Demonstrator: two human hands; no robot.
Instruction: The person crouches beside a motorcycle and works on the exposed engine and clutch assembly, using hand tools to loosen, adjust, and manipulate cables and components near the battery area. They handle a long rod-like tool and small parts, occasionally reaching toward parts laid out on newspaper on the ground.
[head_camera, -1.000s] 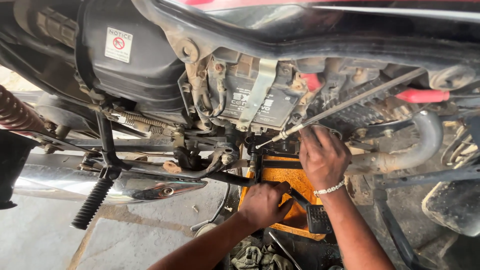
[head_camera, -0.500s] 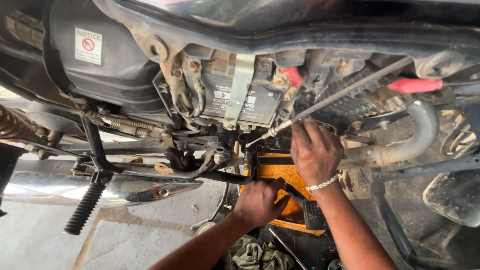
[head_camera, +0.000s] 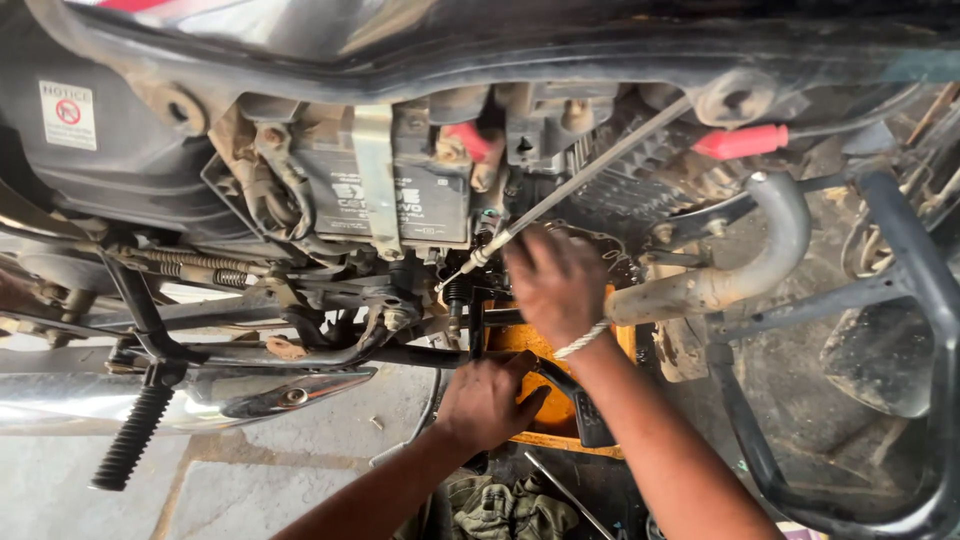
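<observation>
Underside and flank of a grimy motorcycle, seen from low down. Right hand (head_camera: 557, 283), with a pale bead bracelet (head_camera: 583, 340) at the wrist, reaches up into the engine bay; fingers (head_camera: 528, 250) curled together at the lower end of a long thin steel rod (head_camera: 590, 175) that slants up to the right toward a red plastic cap (head_camera: 740, 142). Whether they actually clamp the rod or only press beside its tip, cannot tell; the palm hides the contact. Left hand (head_camera: 487, 402) sits lower, just beneath the frame, fingers wrapped shut around a dark metal bar (head_camera: 552, 378) that crosses in front of an orange metal block (head_camera: 540, 345); this looks like a stand or jack under the engine, its form mostly hidden by both hands. Containers: the grey rectangular battery case (head_camera: 395, 195) sits in its carrier above the hands, held by a vertical pale metal strap (head_camera: 378, 180), with a red terminal cover (head_camera: 470, 140) at its top right. Contents not visible. A rusty curved exhaust pipe (head_camera: 720, 280) runs just right of the right hand. A black ribbed rubber footpeg (head_camera: 130, 440) hangs at lower left before a chromed silencer (head_camera: 150, 400). Olive cloth rags (head_camera: 505, 505) lie on the concrete floor (head_camera: 250, 480) beneath the forearms.
</observation>
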